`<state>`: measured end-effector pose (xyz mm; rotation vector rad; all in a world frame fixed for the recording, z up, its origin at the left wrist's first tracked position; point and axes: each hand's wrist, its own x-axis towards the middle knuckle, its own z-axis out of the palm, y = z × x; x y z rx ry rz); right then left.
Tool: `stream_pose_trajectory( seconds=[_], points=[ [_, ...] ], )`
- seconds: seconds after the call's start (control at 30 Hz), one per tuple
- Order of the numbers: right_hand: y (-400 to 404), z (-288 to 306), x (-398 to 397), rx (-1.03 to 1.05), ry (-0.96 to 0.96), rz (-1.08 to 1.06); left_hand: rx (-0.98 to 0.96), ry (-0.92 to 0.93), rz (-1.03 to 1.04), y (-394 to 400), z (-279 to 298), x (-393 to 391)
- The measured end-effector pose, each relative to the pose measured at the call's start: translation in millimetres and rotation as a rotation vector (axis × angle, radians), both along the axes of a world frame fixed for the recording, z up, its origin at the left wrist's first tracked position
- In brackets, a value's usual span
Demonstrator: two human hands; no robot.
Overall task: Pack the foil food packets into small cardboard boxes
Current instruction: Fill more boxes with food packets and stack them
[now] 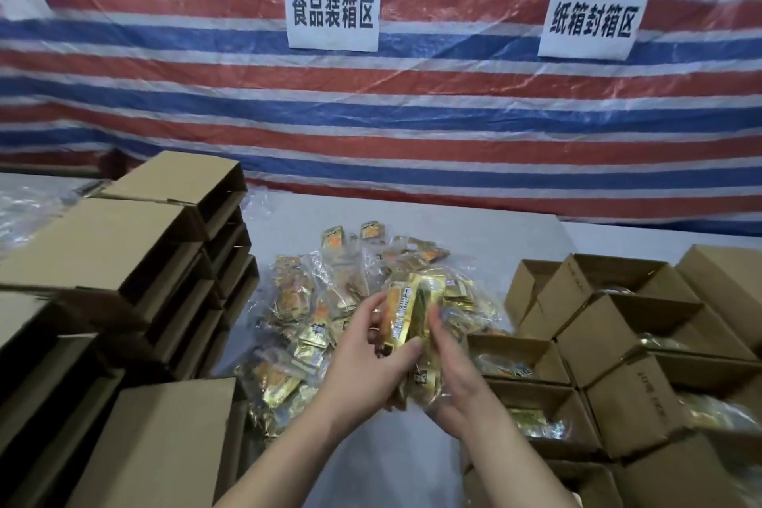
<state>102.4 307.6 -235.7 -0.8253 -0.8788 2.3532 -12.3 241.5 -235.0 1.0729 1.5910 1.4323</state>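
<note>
Both hands, left hand and right hand, grip a gold foil packet bundle; probably light, slippery, crinkly, best pinched mid-stack.

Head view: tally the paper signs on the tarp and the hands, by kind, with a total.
Paper signs: 3, the leftmost cut off by the frame edge.
Hands: 2, left hand and right hand, both gripping foil packets.
Total: 5
</note>
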Motion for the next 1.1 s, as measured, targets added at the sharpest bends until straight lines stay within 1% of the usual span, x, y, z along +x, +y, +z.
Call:
stream_pose_trajectory(
  seconds=[0.07,0.1,0.2,0.23,0.3,0.37,0.4,0.43,0.47,0.5,0.57,0.6,0.63,0.7,0.77,0.8,0.87,0.9,0.97,1.03,1.1],
  points=[
    [-5,1,9,-0.008,0.046,-0.013,0.032,0.056,-0.009,1,4,14],
    [-7,-1,14,-0.012,0.053,-0.021,0.043,0.118,-0.024,1,6,22],
    [-9,-4,31,-0.028,0.082,-0.055,0.067,0.402,-0.073,-2,6,39],
    [-9,-5,36,-0.023,0.092,-0.064,0.054,0.517,-0.087,-2,1,43],
    [-9,-5,45,-0.006,0.094,-0.076,-0.032,0.746,-0.052,-1,-5,49],
    [-9,-8,51,0.018,0.044,-0.094,-0.101,0.89,-0.033,-2,-4,56],
    [-10,-10,54,0.039,0.013,-0.104,-0.089,0.935,-0.033,-2,-3,61],
    [-11,-12,57,0.062,-0.005,-0.116,-0.042,0.934,-0.042,-3,-2,66],
    [-11,-15,60,0.081,-0.016,-0.136,0.022,0.863,-0.048,-7,-1,69],
    [-12,-17,63,0.088,-0.035,-0.163,0.075,0.746,-0.041,-13,0,70],
    [-13,-25,72,0.077,-0.067,-0.219,0.173,0.451,0.028,-28,-4,63],
    [-13,-31,77,0.073,-0.071,-0.239,0.193,0.341,0.085,-36,-9,55],
    [-14,-35,82,0.074,-0.084,-0.245,0.167,0.274,0.14,-43,-18,45],
    [-16,-43,90,0.082,-0.116,-0.219,0.008,0.228,0.168,-57,-43,23],
    [-24,-51,95,0.132,-0.17,-0.188,-0.197,0.248,0.088,-74,-76,5],
    [-29,-56,96,0.183,-0.228,-0.178,-0.298,0.286,0.031,-84,-93,-1],
    [-41,-66,97,0.339,-0.404,-0.121,-0.472,0.349,-0.085,-103,-125,-7],
    [-48,-71,96,0.44,-0.473,-0.05,-0.524,0.346,-0.125,-112,-139,-7],
    [-58,-80,95,0.632,-0.529,0.144,-0.584,0.309,-0.159,-125,-157,-3],
    [-66,-90,90,0.718,-0.521,0.336,-0.585,0.257,-0.127,-132,-168,3],
    [-74,-102,86,0.761,-0.562,0.487,-0.558,0.206,-0.064,-135,-175,7]
  ],
)
